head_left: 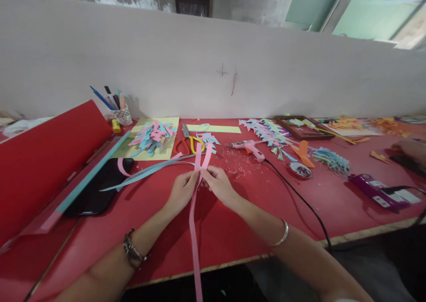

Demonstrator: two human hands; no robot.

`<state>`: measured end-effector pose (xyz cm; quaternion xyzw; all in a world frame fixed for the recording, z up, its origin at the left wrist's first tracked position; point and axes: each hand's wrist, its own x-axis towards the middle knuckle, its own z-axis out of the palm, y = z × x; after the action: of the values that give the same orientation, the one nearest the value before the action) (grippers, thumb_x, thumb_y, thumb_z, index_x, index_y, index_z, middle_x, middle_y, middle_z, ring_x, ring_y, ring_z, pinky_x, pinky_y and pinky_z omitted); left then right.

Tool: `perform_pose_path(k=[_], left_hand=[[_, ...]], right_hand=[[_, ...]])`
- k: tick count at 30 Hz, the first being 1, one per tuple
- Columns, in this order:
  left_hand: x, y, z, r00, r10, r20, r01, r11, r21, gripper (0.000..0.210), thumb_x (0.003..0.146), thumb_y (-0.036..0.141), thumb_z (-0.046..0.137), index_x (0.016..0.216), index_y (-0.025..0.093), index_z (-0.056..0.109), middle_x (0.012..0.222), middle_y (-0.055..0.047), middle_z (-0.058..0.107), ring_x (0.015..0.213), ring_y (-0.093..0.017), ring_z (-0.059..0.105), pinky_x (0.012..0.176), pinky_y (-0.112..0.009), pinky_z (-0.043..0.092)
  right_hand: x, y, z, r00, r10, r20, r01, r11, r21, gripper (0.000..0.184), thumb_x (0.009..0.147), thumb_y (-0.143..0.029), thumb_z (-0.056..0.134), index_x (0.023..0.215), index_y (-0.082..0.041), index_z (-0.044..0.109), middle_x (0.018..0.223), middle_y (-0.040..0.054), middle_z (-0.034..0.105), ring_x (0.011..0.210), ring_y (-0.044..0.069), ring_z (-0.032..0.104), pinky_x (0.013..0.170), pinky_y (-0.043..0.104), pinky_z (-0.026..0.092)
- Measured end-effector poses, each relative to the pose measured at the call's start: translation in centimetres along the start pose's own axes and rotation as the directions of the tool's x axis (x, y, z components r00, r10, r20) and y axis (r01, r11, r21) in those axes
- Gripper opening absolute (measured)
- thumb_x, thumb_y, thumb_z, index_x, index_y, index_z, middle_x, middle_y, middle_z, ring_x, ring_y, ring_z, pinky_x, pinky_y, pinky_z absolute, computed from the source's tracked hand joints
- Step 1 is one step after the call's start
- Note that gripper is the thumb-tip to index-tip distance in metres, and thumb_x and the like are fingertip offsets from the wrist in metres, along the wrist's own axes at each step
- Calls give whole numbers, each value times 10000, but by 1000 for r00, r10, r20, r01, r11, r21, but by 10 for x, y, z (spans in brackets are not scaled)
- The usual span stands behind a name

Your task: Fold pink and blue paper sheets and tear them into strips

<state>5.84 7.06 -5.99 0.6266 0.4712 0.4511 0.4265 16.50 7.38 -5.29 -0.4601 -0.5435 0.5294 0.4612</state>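
Over the red table my left hand [183, 187] and my right hand [218, 183] meet, fingers pinched together on paper strips. Two pink paper strip [197, 157] ends stick up above the fingertips. A long pink tail [194, 240] hangs below them, past the table's front edge. Out to the left from my hands runs a light blue paper strip [149, 173], crossing a black phone-like slab [96, 191]. Just beyond my hands lie scissors [186, 135] with orange handles, yellow-handled scissors [193, 145] and small cut paper pieces [208, 140]. How the strips cross between my fingers is hidden.
A pink glue gun [251, 149] with a black cord lies right of centre, near a purple power strip [379, 191]. Cut paper [155, 137] is heaped at left, by a pen cup [122, 114]. Another person's hand [411, 149] shows at far right.
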Motion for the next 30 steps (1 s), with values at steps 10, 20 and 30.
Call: perform_pose_path(k=[10,20,30], left_hand=[[2,-1,-2,1000,-19,17,20,999,-50,379,671,502,383,465,192,451,447,32,473,447,-105,434,495,-230,378],[1,1,-2,1000,-14,8,14,1000,14,385,676,506,367,469,194,458,427,36,453,434,-109,430,497,-239,378],[2,1,-3,999,-2,47,2,1000,-16,418,681,535,396,477,184,491,428,34,467,437,-107,443,488,-231,386]], right_hand=[[2,5,-2,998,-27,-65,27,1000,-8,240,678,-255,428,453,-179,401,385,-85,369,344,31,310,379,186,236],[1,2,-1,1000,0,9,0,1000,-14,238,690,-276,453,477,-171,436,410,-74,418,355,31,341,381,185,248],[2,4,-3,996,-44,-81,46,999,19,255,688,-268,442,455,-183,383,382,-86,365,339,29,290,382,185,241]])
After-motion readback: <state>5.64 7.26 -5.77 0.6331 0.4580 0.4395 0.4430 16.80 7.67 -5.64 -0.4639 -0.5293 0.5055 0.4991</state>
